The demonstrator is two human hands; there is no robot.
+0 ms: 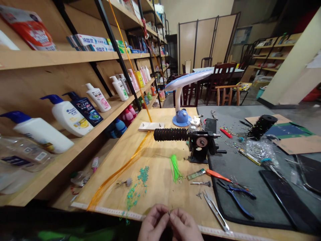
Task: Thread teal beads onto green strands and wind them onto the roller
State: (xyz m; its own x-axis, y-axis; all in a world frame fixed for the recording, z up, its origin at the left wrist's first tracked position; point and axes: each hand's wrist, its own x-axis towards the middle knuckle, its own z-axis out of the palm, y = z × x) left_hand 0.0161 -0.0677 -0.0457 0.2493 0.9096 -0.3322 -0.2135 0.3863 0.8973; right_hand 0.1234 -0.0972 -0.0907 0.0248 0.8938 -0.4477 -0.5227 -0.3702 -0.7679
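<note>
My left hand (153,223) and my right hand (185,225) meet at the table's front edge, thumbs and fingertips pinched together. Whatever lies between the fingertips is too small to make out. Just left of them lie turquoise beads on green thread (132,197), with a heap of loose turquoise beads (143,174) behind. A bundle of bright green threads (175,167) rests on the wood farther off. Metal tweezers (216,211) lie to the right of my right hand, some way from it.
A black hand-cranked winder (200,144) carries a black-wrapped roll (171,134). Orange threads (120,169) run across the left side. Blue pliers (237,195), an orange-handled tool (218,174) and a lighter (196,174) lie right. Behind stands a lamp (181,117); shelves with bottles (71,115) line the left.
</note>
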